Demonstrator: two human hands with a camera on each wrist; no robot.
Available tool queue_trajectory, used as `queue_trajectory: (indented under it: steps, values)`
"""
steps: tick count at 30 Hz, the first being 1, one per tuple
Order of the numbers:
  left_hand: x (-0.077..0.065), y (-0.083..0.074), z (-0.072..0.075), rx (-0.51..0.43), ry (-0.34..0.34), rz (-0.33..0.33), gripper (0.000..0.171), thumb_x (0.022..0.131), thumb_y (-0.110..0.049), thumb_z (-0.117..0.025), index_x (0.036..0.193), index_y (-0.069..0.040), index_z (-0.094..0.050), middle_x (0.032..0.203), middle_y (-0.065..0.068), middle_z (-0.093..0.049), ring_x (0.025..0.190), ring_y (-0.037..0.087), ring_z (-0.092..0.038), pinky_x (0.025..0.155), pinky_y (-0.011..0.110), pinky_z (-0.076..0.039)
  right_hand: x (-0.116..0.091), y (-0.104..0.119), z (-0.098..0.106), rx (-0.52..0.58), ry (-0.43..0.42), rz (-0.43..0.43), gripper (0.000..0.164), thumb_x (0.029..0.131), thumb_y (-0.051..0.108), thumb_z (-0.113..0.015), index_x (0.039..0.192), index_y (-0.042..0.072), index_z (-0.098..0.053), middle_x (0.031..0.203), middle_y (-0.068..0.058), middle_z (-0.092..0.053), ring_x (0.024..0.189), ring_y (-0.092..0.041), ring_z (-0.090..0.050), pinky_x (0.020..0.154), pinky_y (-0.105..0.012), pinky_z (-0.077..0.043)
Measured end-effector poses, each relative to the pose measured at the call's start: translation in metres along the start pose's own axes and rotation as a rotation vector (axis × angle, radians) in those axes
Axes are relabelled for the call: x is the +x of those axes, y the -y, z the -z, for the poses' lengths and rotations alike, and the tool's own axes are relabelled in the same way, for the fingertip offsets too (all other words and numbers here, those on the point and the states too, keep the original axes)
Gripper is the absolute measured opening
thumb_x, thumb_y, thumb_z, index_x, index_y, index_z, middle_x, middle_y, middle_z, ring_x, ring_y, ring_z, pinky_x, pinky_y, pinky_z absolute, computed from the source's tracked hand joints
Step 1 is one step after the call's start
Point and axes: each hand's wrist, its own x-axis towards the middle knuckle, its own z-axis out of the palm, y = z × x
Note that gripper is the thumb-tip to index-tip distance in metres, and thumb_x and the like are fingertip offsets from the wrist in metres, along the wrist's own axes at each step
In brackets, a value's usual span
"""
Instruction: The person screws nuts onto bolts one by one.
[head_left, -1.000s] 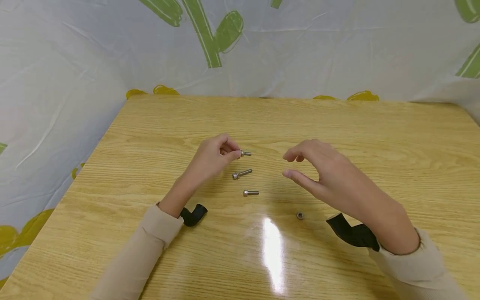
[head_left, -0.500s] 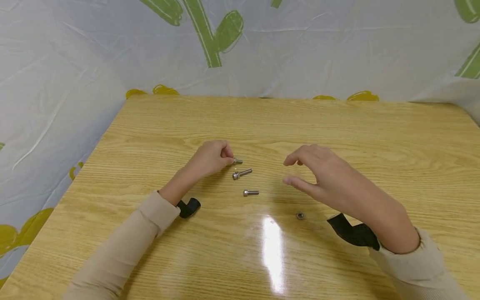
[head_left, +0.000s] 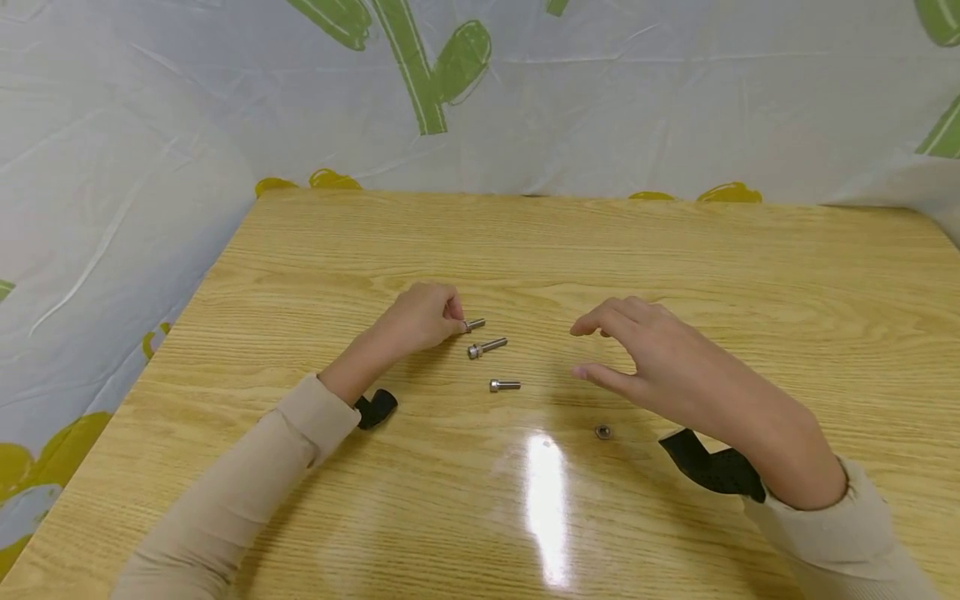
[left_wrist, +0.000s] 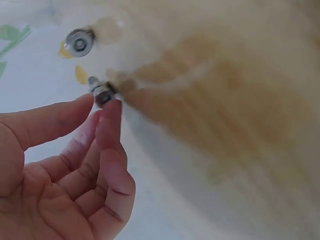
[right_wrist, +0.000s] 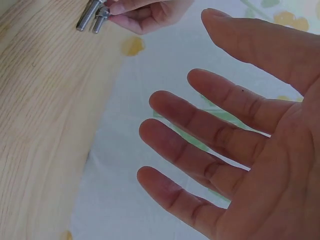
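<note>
My left hand pinches the head end of a bolt between thumb and fingers. Its threaded shank points right, low over the table. In the left wrist view, a ring is visible around the pinched bolt. Just in front lies a second bolt with a ring near its head. Closer to the person is a third, shorter-looking socket-head bolt. My right hand hovers over the right of the table, holding nothing, its fingers spread in the right wrist view. Below it lies a nut.
All of this is on a wood-grain table. A pale sheet with green and yellow plant shapes hangs behind and at the left. Black straps are worn on both wrists.
My left hand has moved left and toward the person, bringing its bolt down beside the second one. The right hand has shifted slightly nearer the person. The other bolts and the nut stay put.
</note>
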Motion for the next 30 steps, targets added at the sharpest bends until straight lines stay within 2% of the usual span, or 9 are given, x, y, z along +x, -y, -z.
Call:
queue_trajectory:
  steps: [4, 7, 12, 15, 17, 21, 26, 30]
  values:
    - [-0.007, -0.007, 0.004, 0.045, -0.021, -0.042, 0.013, 0.091, -0.020, -0.060, 0.097, -0.008, -0.060, 0.089, 0.004, -0.061, 0.075, 0.017, -0.052, 0.066, 0.027, -0.044, 0.000, -0.001, 0.000, -0.001, 0.011, -0.008, 0.037, 0.091, 0.036, -0.059, 0.119, 0.013, -0.056, 0.121, -0.005, -0.058, 0.116, -0.031, -0.049, 0.094, -0.052, -0.040]
    - [-0.015, -0.017, 0.004, 0.087, 0.001, -0.115, 0.013, 0.093, -0.020, -0.058, 0.098, -0.008, -0.061, 0.087, 0.002, -0.061, 0.074, 0.016, -0.053, 0.066, 0.027, -0.045, -0.001, -0.001, 0.001, -0.004, 0.017, -0.014, 0.037, 0.091, 0.038, -0.059, 0.119, 0.014, -0.056, 0.120, -0.005, -0.058, 0.113, -0.028, -0.051, 0.092, -0.051, -0.041]
    - [-0.027, -0.034, -0.007, 0.186, 0.069, -0.266, 0.013, 0.091, -0.020, -0.060, 0.096, -0.008, -0.063, 0.087, 0.000, -0.062, 0.075, 0.013, -0.054, 0.070, 0.026, -0.046, -0.002, -0.002, 0.002, -0.009, 0.040, -0.025, 0.038, 0.090, 0.039, -0.058, 0.119, 0.014, -0.056, 0.119, -0.005, -0.058, 0.109, -0.027, -0.053, 0.088, -0.050, -0.043]
    - [-0.032, -0.041, -0.016, 0.268, 0.106, -0.328, 0.011, 0.090, -0.017, -0.060, 0.093, -0.007, -0.063, 0.088, 0.001, -0.062, 0.076, 0.013, -0.053, 0.071, 0.027, -0.048, -0.003, -0.003, 0.002, -0.008, 0.049, -0.029, 0.038, 0.090, 0.040, -0.059, 0.119, 0.014, -0.056, 0.119, -0.004, -0.057, 0.109, -0.027, -0.053, 0.089, -0.050, -0.043]
    - [-0.034, -0.044, -0.021, 0.339, 0.121, -0.343, 0.008, 0.089, -0.015, -0.061, 0.088, -0.007, -0.061, 0.086, 0.002, -0.060, 0.075, 0.013, -0.052, 0.068, 0.027, -0.047, -0.003, -0.003, 0.003, -0.008, 0.051, -0.031, 0.038, 0.090, 0.039, -0.059, 0.119, 0.015, -0.056, 0.120, -0.004, -0.058, 0.110, -0.027, -0.053, 0.089, -0.050, -0.043]
    - [-0.037, -0.048, -0.026, 0.455, 0.127, -0.324, 0.006, 0.087, -0.011, -0.062, 0.085, -0.006, -0.059, 0.086, 0.005, -0.058, 0.076, 0.015, -0.050, 0.064, 0.028, -0.047, -0.004, -0.003, 0.004, -0.003, 0.057, -0.034, 0.039, 0.090, 0.039, -0.060, 0.119, 0.015, -0.056, 0.120, -0.004, -0.058, 0.110, -0.026, -0.052, 0.089, -0.050, -0.042]
    - [-0.038, -0.051, -0.028, 0.506, 0.104, -0.309, 0.007, 0.088, -0.006, -0.059, 0.093, -0.004, -0.062, 0.091, 0.008, -0.061, 0.081, 0.017, -0.055, 0.065, 0.030, -0.052, -0.004, -0.004, 0.004, 0.006, 0.068, -0.038, 0.038, 0.089, 0.038, -0.060, 0.119, 0.015, -0.056, 0.119, -0.004, -0.057, 0.108, -0.025, -0.052, 0.086, -0.049, -0.043]
    - [-0.038, -0.052, -0.030, 0.515, 0.096, -0.312, 0.008, 0.089, -0.006, -0.056, 0.093, -0.004, -0.063, 0.090, 0.008, -0.062, 0.080, 0.017, -0.056, 0.063, 0.030, -0.052, -0.004, -0.005, 0.004, 0.011, 0.077, -0.039, 0.037, 0.090, 0.038, -0.060, 0.119, 0.015, -0.056, 0.119, -0.003, -0.058, 0.107, -0.024, -0.053, 0.085, -0.047, -0.044]
